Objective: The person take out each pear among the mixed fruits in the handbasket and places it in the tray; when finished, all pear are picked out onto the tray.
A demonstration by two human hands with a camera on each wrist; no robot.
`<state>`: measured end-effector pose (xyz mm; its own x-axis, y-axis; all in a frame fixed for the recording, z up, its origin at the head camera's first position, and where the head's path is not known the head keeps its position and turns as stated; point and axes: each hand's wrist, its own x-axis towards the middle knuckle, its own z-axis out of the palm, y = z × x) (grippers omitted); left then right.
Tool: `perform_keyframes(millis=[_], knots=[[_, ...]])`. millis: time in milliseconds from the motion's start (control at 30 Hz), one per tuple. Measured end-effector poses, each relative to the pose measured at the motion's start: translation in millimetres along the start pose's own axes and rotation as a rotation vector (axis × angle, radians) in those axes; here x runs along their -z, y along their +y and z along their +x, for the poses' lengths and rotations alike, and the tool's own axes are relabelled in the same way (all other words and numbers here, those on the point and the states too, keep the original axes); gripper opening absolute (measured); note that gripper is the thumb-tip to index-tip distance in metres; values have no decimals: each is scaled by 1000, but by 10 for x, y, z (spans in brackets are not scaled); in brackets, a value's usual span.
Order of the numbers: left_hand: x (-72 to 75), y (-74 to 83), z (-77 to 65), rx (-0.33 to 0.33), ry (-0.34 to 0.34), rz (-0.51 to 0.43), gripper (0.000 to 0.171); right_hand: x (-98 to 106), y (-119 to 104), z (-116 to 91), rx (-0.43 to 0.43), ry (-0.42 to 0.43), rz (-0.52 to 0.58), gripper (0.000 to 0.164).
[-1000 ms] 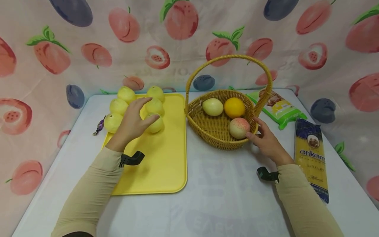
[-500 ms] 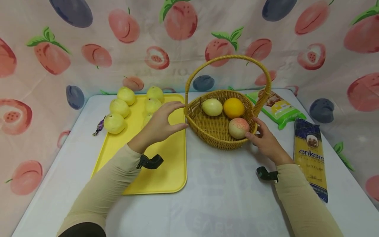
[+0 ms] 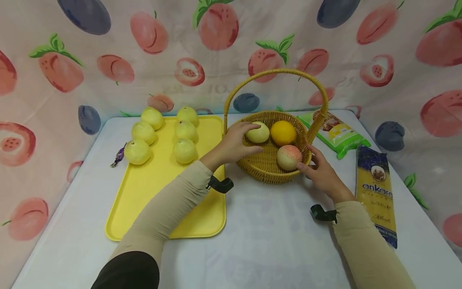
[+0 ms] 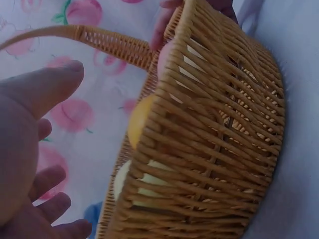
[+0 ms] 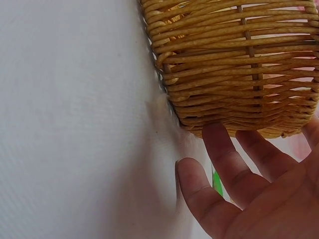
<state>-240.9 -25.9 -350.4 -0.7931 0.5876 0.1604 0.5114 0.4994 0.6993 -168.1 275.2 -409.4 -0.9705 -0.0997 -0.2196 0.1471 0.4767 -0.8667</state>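
Note:
A wicker basket (image 3: 267, 176) with a tall handle stands right of centre. In it lie a pale yellow-green round fruit (image 3: 262, 134), an orange (image 3: 283, 133) and a peach (image 3: 290, 157). My left hand (image 3: 234, 145) is over the basket's left side, thumb and fingers spread around the near side of the pale fruit; the left wrist view shows nothing between them. My right hand (image 3: 325, 173) holds the basket's right rim, thumb beside the peach. Its fingers (image 5: 227, 164) lie against the outer wicker.
Left of the basket is a yellow tray (image 3: 140, 196) bearing two rows of pale yellow fruits (image 3: 185, 151). A purple wrapped candy (image 3: 119, 155) lies beside it. Behind and right are a green packet (image 3: 341, 138) and a yellow-blue ankara pack (image 3: 377, 192). A fruit-print cloth (image 3: 216, 92) hangs behind.
My left hand has moved right, from above the tray fruits to over the basket, staying spread and holding nothing. My right hand has stayed on the basket rim.

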Motion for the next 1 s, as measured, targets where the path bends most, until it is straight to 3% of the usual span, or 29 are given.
perform_keyframes(millis=[500, 1000], knots=[[-165, -166, 393, 232, -7, -163, 69, -4, 3, -2, 15, 8, -16, 92], [-290, -268, 570, 286, -8, -92, 69, -14, 5, -18, 5, 13, -22, 93]])
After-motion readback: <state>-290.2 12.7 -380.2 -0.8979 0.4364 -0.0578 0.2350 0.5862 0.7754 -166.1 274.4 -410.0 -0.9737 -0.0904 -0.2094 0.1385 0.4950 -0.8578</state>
